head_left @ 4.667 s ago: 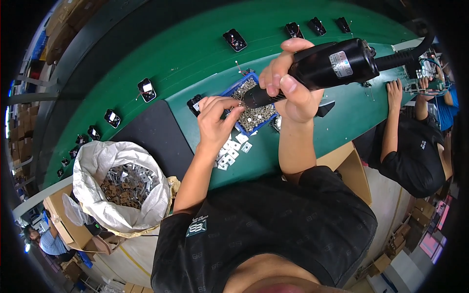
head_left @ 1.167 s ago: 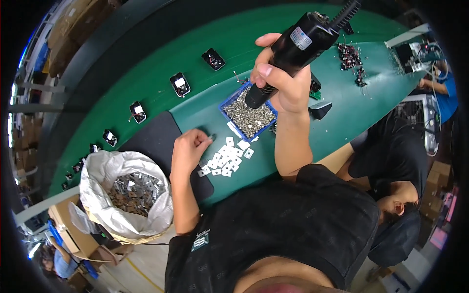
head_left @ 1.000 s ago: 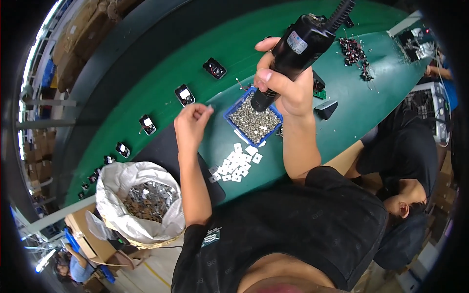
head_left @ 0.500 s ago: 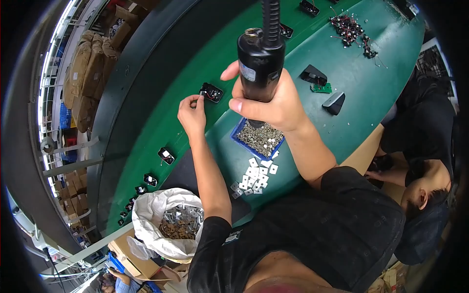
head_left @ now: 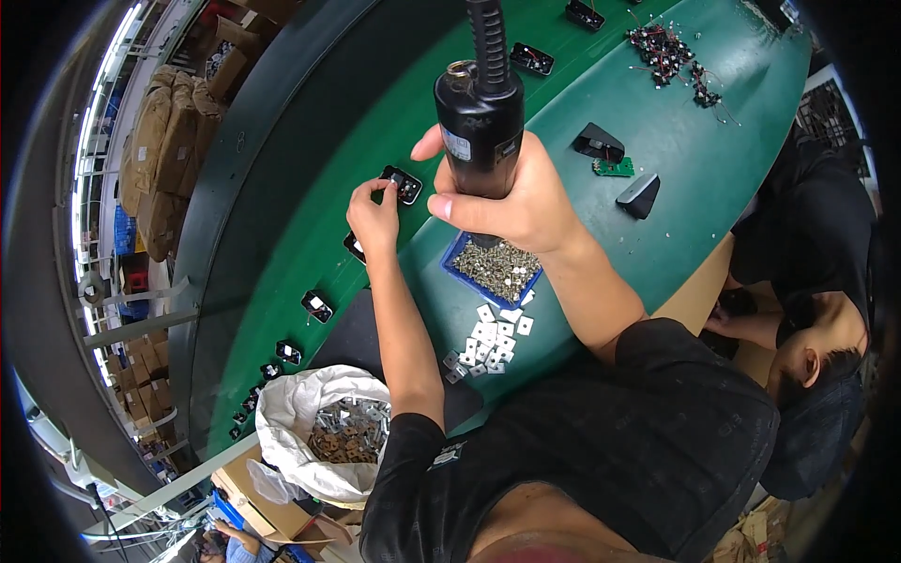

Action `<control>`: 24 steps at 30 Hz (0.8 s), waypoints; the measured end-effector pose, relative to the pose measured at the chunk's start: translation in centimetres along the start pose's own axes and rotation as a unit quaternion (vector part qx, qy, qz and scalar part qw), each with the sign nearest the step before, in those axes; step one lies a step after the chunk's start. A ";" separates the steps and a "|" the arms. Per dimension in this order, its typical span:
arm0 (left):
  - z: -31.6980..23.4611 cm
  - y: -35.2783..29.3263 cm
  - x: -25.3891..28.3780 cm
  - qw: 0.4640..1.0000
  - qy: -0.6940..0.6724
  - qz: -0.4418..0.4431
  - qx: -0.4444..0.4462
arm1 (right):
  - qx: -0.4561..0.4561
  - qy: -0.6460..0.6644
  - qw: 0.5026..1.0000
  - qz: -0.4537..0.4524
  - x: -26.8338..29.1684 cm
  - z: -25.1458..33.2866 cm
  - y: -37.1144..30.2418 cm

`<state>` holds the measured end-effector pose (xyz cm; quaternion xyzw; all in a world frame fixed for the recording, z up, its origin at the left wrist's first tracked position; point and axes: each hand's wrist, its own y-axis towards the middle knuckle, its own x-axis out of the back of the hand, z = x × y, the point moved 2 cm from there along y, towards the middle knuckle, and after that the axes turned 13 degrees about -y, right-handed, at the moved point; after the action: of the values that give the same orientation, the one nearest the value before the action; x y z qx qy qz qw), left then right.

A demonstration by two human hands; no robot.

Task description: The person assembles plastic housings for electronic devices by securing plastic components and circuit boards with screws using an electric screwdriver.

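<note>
My right hand grips a black electric screwdriver, held upright over a blue tray of small metal screws. Thumb and fingers of my left hand are pinched together at the near edge of a black plastic housing with small parts inside. What lies between those fingertips is hidden. Partly behind the left wrist sits another black housing with a white part. White square plates with holes are scattered below the tray.
More black housings line the green belt. A white sack of metal pieces stands lower left. On the table lie wired parts, a green circuit board and black covers. A co-worker sits at right.
The screwdriver and my right hand have shifted slightly left. My left fingertips have moved onto the housing's edge. Another housing has come into sight beside my left wrist.
</note>
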<state>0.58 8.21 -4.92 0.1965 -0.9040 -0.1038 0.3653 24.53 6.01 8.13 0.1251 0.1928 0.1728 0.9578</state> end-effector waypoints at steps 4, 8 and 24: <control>-0.8 0.1 -0.6 0.994 -0.080 -0.014 0.069 | -0.003 0.012 1.000 0.000 0.1 0.1 0.0; 0.1 0.5 0.4 0.998 -0.017 0.031 0.056 | 0.008 0.008 1.000 0.003 -0.3 -0.2 0.2; -3.8 -13.2 7.0 0.975 -0.212 -0.006 0.071 | 0.004 -0.055 0.998 0.016 -1.7 -0.4 -0.1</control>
<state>2.32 -6.90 -2.24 0.2005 -0.9648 -0.0808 0.1498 22.96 5.37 8.29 0.1412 0.1388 0.1805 0.9634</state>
